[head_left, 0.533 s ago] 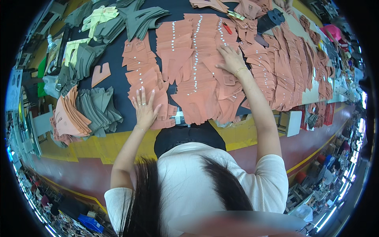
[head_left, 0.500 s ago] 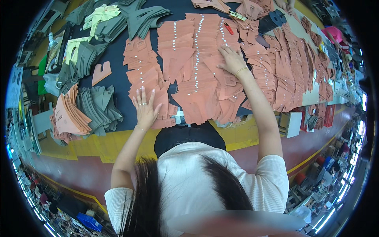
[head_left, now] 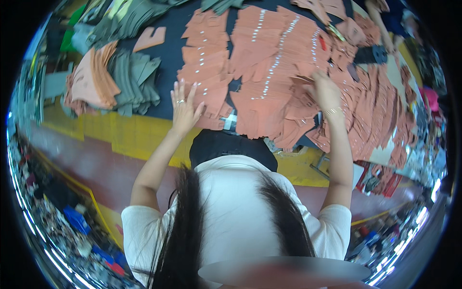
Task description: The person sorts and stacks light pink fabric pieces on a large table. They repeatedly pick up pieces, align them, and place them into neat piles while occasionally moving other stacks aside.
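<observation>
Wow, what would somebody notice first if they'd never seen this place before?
Probably the big spread of overlapping salmon-pink pieces across the middle of the dark table, with lines of little white marks running over them. Next might be the left hand, fingers spread at the left row's near end, and the right hand over pieces farther right. The stacked grey-green pieces stand out at the table's left.

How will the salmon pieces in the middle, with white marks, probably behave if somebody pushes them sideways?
The salmon pieces would probably slide and fan out, since they overlap with no visible binding. Each one is likely light, because its layer looks thin. They may bend somewhat: edges by the right hand seem lifted.
</observation>
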`<action>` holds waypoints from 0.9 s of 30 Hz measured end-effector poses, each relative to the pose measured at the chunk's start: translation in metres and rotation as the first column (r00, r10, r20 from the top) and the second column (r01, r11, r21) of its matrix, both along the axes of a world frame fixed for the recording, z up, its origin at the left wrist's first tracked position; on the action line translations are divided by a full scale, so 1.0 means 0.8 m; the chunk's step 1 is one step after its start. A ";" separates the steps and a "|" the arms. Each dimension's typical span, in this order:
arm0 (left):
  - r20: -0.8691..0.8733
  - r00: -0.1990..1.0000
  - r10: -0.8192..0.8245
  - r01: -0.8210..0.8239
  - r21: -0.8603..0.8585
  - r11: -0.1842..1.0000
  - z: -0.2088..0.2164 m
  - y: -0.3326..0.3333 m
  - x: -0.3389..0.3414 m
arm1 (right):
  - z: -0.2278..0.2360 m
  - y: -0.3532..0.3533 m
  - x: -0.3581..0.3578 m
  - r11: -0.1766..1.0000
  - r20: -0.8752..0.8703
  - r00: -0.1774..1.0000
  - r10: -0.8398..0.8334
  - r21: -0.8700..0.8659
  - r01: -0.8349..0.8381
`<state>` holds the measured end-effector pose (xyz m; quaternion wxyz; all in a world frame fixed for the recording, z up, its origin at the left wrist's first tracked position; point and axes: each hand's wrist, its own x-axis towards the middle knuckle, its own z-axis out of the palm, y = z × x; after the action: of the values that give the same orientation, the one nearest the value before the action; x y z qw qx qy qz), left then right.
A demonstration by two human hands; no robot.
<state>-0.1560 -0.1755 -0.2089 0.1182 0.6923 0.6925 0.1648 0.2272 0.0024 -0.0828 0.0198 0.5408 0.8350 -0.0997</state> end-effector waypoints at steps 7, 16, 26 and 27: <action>0.496 0.854 0.155 -0.139 -0.068 0.988 0.025 -0.027 0.031 | 0.047 -0.051 -0.042 0.901 -0.691 0.609 -0.390 -0.423 0.096; 0.625 -0.536 0.568 0.194 -0.563 0.803 0.005 -0.039 0.003 | -0.155 -0.170 -0.195 0.421 -0.465 0.114 -0.878 -0.864 -0.276; 0.866 0.121 0.486 -0.173 -0.463 0.869 -0.035 -0.057 0.032 | -0.167 -0.145 -0.207 0.998 -0.641 0.767 0.035 0.065 0.008; 0.860 0.126 0.494 -0.183 -0.469 0.864 -0.035 -0.060 0.034 | -0.157 -0.145 -0.204 0.982 -0.608 0.785 0.114 0.189 0.004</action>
<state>-0.1287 -0.2234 -0.2371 0.5661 0.2367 0.6180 0.4915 0.0637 -0.1137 -0.2081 -0.2997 0.4534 0.8166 -0.1942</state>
